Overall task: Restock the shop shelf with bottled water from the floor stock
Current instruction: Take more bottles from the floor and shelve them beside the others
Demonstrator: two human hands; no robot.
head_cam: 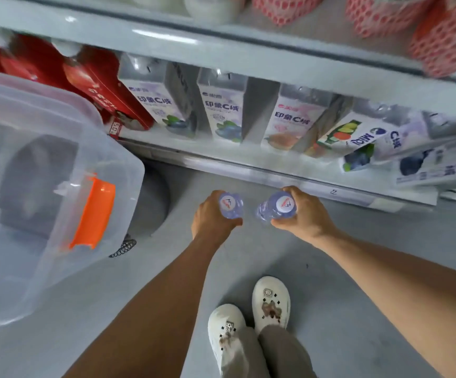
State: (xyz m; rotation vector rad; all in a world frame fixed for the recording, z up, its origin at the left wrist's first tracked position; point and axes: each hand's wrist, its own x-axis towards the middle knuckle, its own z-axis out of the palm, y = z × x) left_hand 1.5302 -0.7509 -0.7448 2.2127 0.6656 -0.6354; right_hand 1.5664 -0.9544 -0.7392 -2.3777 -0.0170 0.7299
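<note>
Clear bin (33,110): a see-through plastic tub at the far left, standing on the grey floor (371,268), with an orange latch (93,214) on its near side.
Coil (124,248): a small black spiral thing lies on the floor just beside the bin's corner.
Red cartons (106,96): they stand at the left end of the lower shelf (248,167).
Left hand (211,216): fingers and thumb are curled round the left bottle (231,205), gripping it near the top; it is seen cap-on, above the floor just in front of the shelf edge.
Right bottle (276,207): clear water bottle with a white printed cap, tilted slightly, near the other bottle but not touching it.
Right hand (306,214): wrapped round the right bottle's upper part, thumb on the near side.
Shoes (248,315): a white pair on the floor below the hands.
Lilac cartons (221,113): they stand in a row on the lower shelf; those at the right end are tipped over.
</note>
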